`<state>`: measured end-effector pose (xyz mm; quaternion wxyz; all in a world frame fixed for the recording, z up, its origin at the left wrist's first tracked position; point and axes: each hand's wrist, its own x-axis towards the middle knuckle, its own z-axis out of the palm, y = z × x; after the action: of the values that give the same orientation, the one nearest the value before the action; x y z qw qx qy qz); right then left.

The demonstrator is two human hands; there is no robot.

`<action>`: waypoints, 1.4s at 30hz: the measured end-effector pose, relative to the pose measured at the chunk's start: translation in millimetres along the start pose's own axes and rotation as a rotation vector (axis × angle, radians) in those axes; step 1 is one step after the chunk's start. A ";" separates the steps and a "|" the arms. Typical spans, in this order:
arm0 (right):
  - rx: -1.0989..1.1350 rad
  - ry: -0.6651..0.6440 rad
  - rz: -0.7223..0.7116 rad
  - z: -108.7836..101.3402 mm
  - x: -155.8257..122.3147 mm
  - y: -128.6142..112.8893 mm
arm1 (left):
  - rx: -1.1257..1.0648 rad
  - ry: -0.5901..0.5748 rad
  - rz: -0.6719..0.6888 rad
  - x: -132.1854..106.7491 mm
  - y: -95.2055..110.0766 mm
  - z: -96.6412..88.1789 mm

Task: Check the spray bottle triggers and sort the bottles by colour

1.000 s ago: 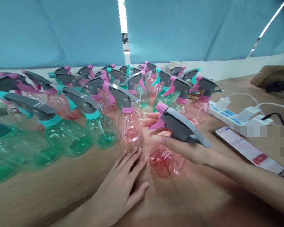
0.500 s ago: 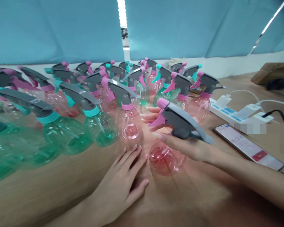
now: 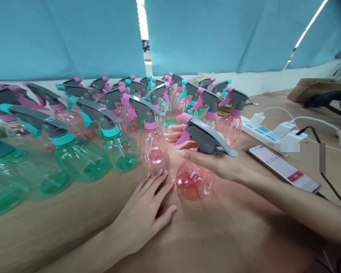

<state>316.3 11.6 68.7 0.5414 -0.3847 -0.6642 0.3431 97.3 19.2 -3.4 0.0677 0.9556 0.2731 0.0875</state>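
Note:
My right hand [image 3: 213,161] is wrapped round the neck of a pink spray bottle [image 3: 194,184] that stands on the wooden table [image 3: 221,235]. Its grey trigger head [image 3: 206,136] with a pink nozzle points left, above my fingers. My left hand [image 3: 146,212] lies flat on the table with the fingers spread, fingertips just left of the bottle's base, holding nothing. Close behind stand another pink spray bottle [image 3: 153,146] and a green spray bottle [image 3: 121,149].
Several more pink and green spray bottles [image 3: 74,151] crowd the table's left and back. A phone [image 3: 284,168] lies to the right, a white power strip [image 3: 268,131] with plugs and cables behind it. Cardboard [image 3: 315,87] sits far right. Blue blinds hang behind.
The view has swung slightly right, so everything sits a little further left in the picture. Both hands and the held bottle stay in place.

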 end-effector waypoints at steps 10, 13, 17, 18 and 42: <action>-0.043 0.065 0.149 4.7 -4.9 -2.0 | -0.009 -0.005 0.044 -8.3 -8.3 -1.4; -0.085 0.057 0.183 3.6 -7.1 -0.7 | -0.011 -0.013 0.060 -10.5 -11.6 -3.9; -0.133 0.057 0.182 1.8 -9.2 0.0 | -0.004 -0.001 0.087 -11.4 -14.6 -3.9; -0.131 0.051 0.181 1.8 -9.2 -0.3 | -0.006 0.006 0.092 -11.4 -15.0 -3.4; -0.151 0.022 0.174 -12.0 -14.8 -8.3 | -0.039 0.054 0.137 3.2 -15.2 1.5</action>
<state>328.7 -4.9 71.3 0.4863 -0.4841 -0.6464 0.3337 92.5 33.6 -7.2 0.0730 0.9678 0.2071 0.1230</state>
